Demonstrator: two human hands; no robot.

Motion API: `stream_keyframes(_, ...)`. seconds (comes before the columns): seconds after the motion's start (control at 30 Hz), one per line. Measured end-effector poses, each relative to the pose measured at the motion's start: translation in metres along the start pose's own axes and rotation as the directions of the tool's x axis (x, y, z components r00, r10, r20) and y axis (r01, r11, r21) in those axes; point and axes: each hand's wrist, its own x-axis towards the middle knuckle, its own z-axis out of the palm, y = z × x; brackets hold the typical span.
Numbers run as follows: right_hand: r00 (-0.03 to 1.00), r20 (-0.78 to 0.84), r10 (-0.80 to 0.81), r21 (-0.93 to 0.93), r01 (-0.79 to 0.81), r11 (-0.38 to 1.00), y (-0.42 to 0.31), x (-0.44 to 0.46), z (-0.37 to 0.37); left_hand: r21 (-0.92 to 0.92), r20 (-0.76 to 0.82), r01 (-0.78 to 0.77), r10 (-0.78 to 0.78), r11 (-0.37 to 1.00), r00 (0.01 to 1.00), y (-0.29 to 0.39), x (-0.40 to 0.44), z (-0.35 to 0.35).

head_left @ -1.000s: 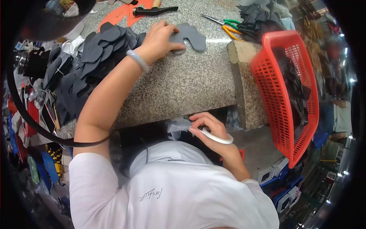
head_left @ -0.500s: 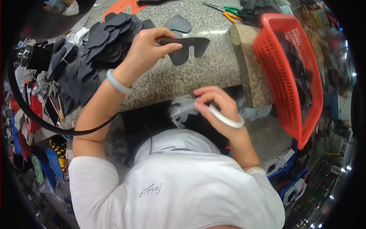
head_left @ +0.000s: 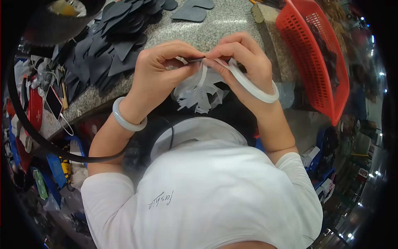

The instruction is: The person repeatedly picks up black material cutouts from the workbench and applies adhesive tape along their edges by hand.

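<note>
My left hand (head_left: 159,74) pinches a dark grey cut piece (head_left: 196,60), seen almost edge-on and mostly hidden by fingers. My right hand (head_left: 248,64) is closed at the same spot, its fingertips meeting those of the left. From it hangs a bunch of thin, whitish translucent strips (head_left: 201,92), one strip running up to the pinched fingertips. Whether that strip touches the grey piece I cannot tell. Beyond the hands, a notched grey piece (head_left: 191,15) lies on the speckled stone tabletop (head_left: 226,20).
A large heap of grey cut pieces (head_left: 103,54) covers the tabletop at left. At right, a red plastic basket (head_left: 304,58) with dark material leans beside a stone block (head_left: 275,39). A phone (head_left: 54,103) lies at the left edge, and a black cable (head_left: 62,147) crosses my left forearm.
My left hand has brought the grey piece down and closer to me. My right hand has risen with the strips to meet it. The view has shifted, so the tabletop sits higher.
</note>
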Motion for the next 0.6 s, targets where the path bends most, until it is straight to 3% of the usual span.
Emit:
stream_keyframes(0.03, 1.0, 0.008, 0.0, 0.0, 0.0, 1.0, -0.004, -0.003, 0.001, -0.005, -0.006, 0.002, -0.002, 1.0, 1.0, 0.005, -0.004, -0.002)
stream_keyframes(0.1, 0.998, -0.045, 0.05, -0.007, -0.05, 0.999, -0.014, -0.005, 0.001, 0.353, 0.113, -0.239, 0.212, 0.905, 0.971, 0.016, -0.009, -0.008)
stream_keyframes(0.17, 0.999, -0.029, -0.024, -0.101, 0.021, 0.995, -0.011, 0.001, -0.004, 0.424, 0.15, -0.283, 0.241, 0.861, 0.959, 0.015, -0.017, -0.007)
stream_keyframes(0.23, 0.968, -0.236, 0.09, 0.031, -0.085, 0.996, -0.006, 0.005, 0.001, 0.491, 0.182, -0.306, 0.248, 0.815, 0.952, 0.011, -0.026, 0.0)
stream_keyframes(0.3, 0.98, -0.146, 0.132, 0.114, -0.116, 0.987, -0.006, 0.001, 0.002, 0.077, -0.091, -0.031, 0.038, 0.997, 0.995, 0.002, -0.03, 0.012)
stream_keyframes(0.33, 0.997, -0.063, -0.041, 0.011, 0.042, 0.999, 0.005, -0.006, 0.004, -0.101, -0.112, 0.041, -0.053, 0.994, 0.992, -0.001, -0.03, 0.015)
stream_keyframes(0.37, 0.978, 0.034, -0.205, -0.076, 0.207, 0.975, 0.014, -0.012, 0.006, -0.104, -0.115, 0.058, -0.07, 0.993, 0.991, -0.001, -0.029, 0.015)
stream_keyframes(0.43, 0.976, -0.001, -0.22, -0.046, 0.219, 0.975, 0.023, -0.018, 0.01, -0.399, 0.022, 0.453, -0.485, 0.798, 0.874, 0.001, -0.019, 0.009)
stream_keyframes(0.5, 0.98, 0.034, -0.198, 0.037, 0.197, 0.98, 0.036, -0.031, 0.013, -0.409, 0.058, 0.493, -0.518, 0.768, 0.854, -0.004, -0.009, 0.008)
stream_keyframes(0.53, 0.988, 0.128, -0.081, 0.114, 0.067, 0.991, 0.038, -0.036, 0.008, -0.367, 0.128, 0.558, -0.553, 0.744, 0.823, -0.007, -0.005, 0.007)
stream_keyframes(0.57, 0.99, 0.122, -0.067, 0.112, 0.054, 0.992, 0.042, -0.036, 0.008, -0.319, 0.199, 0.619, -0.588, 0.718, 0.784, -0.01, 0.0, 0.006)
stream_keyframes(0.6, 0.977, 0.07, -0.203, 0.057, 0.199, 0.978, 0.047, -0.035, 0.008, -0.314, 0.212, 0.63, -0.595, 0.71, 0.776, -0.012, 0.006, 0.006)
